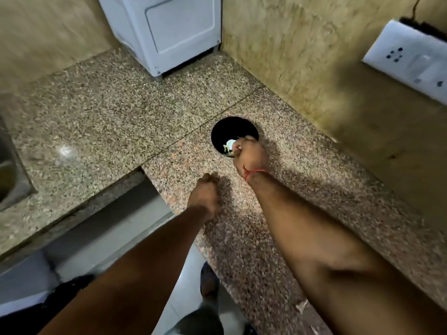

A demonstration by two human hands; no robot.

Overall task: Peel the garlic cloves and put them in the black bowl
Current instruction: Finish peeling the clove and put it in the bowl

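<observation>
- We see the black bowl (231,131) standing on the speckled stone counter (116,117), near the back-right corner where the counter meets the wall, just past a seam in the stone.
- Inside the bowl, pale garlic cloves (228,147) lie on the near side of the bottom; we cannot count them.
- Our right hand (250,153) sits over the bowl's near rim, fingers curled down into it. A pale clove shows at the fingertips, but we cannot tell whether the fingers have hold of it or only hang above it.
- A red thread (251,172) circles the right wrist.
- Our left hand (206,193) rests on the counter near its front edge, apart from the bowl, fingers curled into a loose fist. We cannot tell whether anything is held inside it.
- A white appliance (167,32) stands at the back edge of the counter.
- A white switch plate (411,61) is fixed on the right wall.
- A steel sink (9,170) is set into the counter at its left edge.
</observation>
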